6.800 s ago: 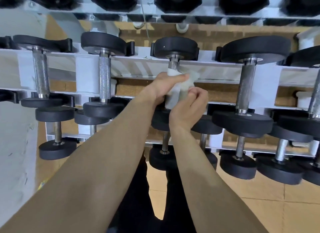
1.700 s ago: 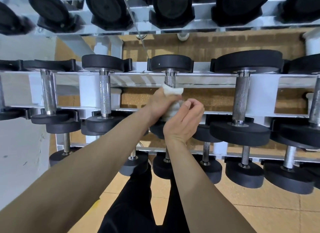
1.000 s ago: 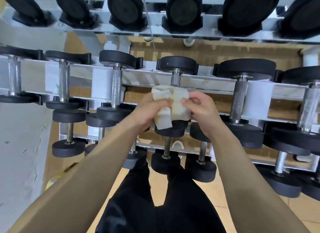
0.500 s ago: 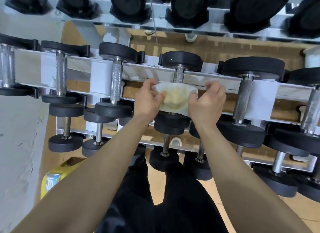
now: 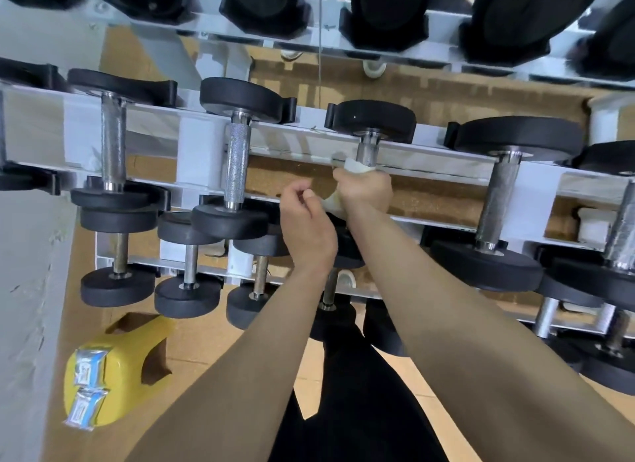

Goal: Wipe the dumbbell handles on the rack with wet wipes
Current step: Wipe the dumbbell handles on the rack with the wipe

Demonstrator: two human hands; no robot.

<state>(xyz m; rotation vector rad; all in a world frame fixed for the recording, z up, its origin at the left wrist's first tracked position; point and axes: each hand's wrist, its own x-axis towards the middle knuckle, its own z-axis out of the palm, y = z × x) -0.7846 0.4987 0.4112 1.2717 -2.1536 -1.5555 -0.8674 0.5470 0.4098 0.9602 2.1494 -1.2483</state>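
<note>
Step in hand: wiping dumbbell handle (image 5: pixel 367 150). Right hand (image 5: pixel 364 195) clenched round wet wipe (image 5: pixel 354 165) on handle; left hand (image 5: pixel 305 228) curled beside handle (hold on wipe unclear). Next, likely: firm twisting strokes along handle.

Yellow block (image 5: pixel 127 369) low left on tan tiled floor (image 5: pixel 206 344), hard by grey wall (image 5: pixel 24 289). Two blue-white packets (image 5: pixel 87 369) lying on its top. Thin cord (image 5: pixel 320 49) hanging, top centre. Black trousers (image 5: pixel 360 410) at bottom centre.
</note>
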